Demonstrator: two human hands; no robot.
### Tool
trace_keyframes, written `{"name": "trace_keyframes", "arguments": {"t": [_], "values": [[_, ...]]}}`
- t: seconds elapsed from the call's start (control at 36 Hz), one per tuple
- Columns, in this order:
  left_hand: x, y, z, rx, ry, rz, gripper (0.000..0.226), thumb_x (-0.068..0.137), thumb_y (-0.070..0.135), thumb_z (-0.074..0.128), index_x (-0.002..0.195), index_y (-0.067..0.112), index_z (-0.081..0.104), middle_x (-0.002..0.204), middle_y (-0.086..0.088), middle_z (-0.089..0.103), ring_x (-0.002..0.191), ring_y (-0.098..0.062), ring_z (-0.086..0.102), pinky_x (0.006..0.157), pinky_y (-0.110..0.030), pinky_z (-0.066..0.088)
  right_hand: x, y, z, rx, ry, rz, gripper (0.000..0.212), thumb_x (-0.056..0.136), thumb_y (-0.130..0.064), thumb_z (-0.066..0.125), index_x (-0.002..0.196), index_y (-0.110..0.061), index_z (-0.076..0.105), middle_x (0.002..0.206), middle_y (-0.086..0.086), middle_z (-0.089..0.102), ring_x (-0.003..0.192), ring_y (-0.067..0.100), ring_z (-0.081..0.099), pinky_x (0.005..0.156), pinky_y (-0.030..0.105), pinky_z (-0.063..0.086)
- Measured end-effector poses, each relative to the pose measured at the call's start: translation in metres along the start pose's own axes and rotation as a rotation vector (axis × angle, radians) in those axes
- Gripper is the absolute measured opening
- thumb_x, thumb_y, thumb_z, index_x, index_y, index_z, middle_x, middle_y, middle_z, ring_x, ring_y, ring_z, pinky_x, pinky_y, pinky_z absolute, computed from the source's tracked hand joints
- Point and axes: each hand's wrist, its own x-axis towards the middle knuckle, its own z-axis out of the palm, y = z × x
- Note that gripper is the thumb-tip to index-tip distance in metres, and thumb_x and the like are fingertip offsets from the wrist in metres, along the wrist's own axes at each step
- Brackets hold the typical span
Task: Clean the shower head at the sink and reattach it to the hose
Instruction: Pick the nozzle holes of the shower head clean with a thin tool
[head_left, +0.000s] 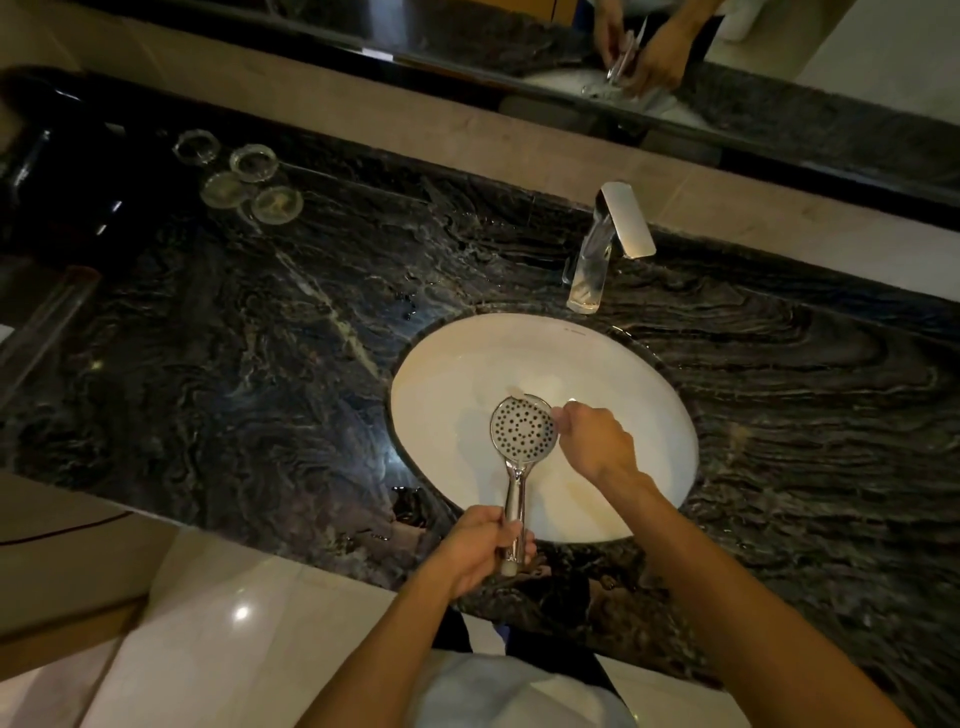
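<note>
A chrome shower head (522, 434) with a round, dotted spray face is held over the white oval sink (623, 374), face up. My left hand (480, 548) grips the lower end of its handle above the counter's front edge. My right hand (592, 441) sits at the right rim of the spray face with its fingers curled against it; whether it holds anything small is unclear. No hose is in view.
A chrome faucet (608, 244) stands behind the sink on the dark marble counter (234, 364). Several clear glass coasters (249, 179) lie at the back left beside a dark object (57, 171). A mirror (675, 52) runs along the back wall.
</note>
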Motion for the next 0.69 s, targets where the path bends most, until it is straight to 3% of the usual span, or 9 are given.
{"name": "trace_keyframes", "arguments": {"t": [0.08, 0.19, 0.36, 0.44, 0.58, 0.69], "values": [[0.002, -0.001, -0.001, -0.009, 0.006, -0.004, 0.010, 0.099, -0.005, 0.047, 0.107, -0.010, 0.051, 0.083, -0.021, 0.062, 0.070, -0.028, 0.064, 0.067, -0.038, 0.060, -0.007, -0.004, 0.008, -0.061, -0.105, -0.056, 0.031, 0.103, -0.026, 0.037, 0.119, -0.013, 0.060, 0.112, 0.015, 0.068, 0.099, 0.034, 0.065, 0.080, 0.041, 0.055], [0.004, -0.001, -0.001, -0.003, 0.005, -0.004, 0.012, 0.100, -0.003, 0.047, 0.109, -0.010, 0.051, 0.082, -0.021, 0.064, 0.072, -0.028, 0.065, 0.079, -0.043, 0.056, -0.017, -0.001, 0.019, -0.124, -0.202, -0.109, 0.032, 0.103, -0.026, 0.039, 0.127, -0.019, 0.059, 0.118, 0.013, 0.066, 0.103, 0.033, 0.063, 0.082, 0.041, 0.052], [0.000, 0.002, 0.001, 0.014, 0.004, -0.023, 0.010, 0.100, -0.004, 0.046, 0.104, -0.011, 0.052, 0.082, -0.020, 0.063, 0.074, -0.028, 0.065, 0.073, -0.040, 0.057, -0.008, 0.004, 0.011, -0.055, -0.077, -0.001, 0.036, 0.106, -0.034, 0.034, 0.115, -0.013, 0.061, 0.112, 0.013, 0.068, 0.099, 0.033, 0.064, 0.081, 0.041, 0.050], [-0.003, 0.002, 0.002, 0.024, -0.003, -0.020, 0.016, 0.099, -0.004, 0.046, 0.111, -0.014, 0.051, 0.085, -0.020, 0.062, 0.071, -0.026, 0.066, 0.067, -0.038, 0.059, -0.007, 0.002, 0.009, -0.034, -0.009, 0.027, 0.041, 0.107, -0.038, 0.030, 0.111, -0.010, 0.060, 0.110, 0.014, 0.068, 0.100, 0.034, 0.064, 0.078, 0.040, 0.047], [-0.005, 0.003, 0.002, -0.003, 0.026, -0.024, 0.030, 0.098, -0.005, 0.049, 0.123, -0.022, 0.044, 0.087, -0.022, 0.062, 0.071, -0.026, 0.067, 0.065, -0.037, 0.060, -0.023, 0.003, 0.022, -0.184, -0.158, -0.108, 0.031, 0.102, -0.020, 0.039, 0.127, -0.016, 0.056, 0.113, 0.014, 0.067, 0.098, 0.033, 0.065, 0.075, 0.040, 0.051], [-0.005, 0.005, 0.002, 0.005, 0.034, -0.028, 0.035, 0.099, -0.004, 0.049, 0.127, -0.023, 0.039, 0.088, -0.023, 0.062, 0.070, -0.025, 0.068, 0.063, -0.036, 0.059, -0.014, 0.013, 0.013, -0.147, -0.209, -0.148, 0.030, 0.105, -0.033, 0.038, 0.115, -0.019, 0.062, 0.109, 0.010, 0.069, 0.095, 0.030, 0.064, 0.076, 0.039, 0.052]]}}
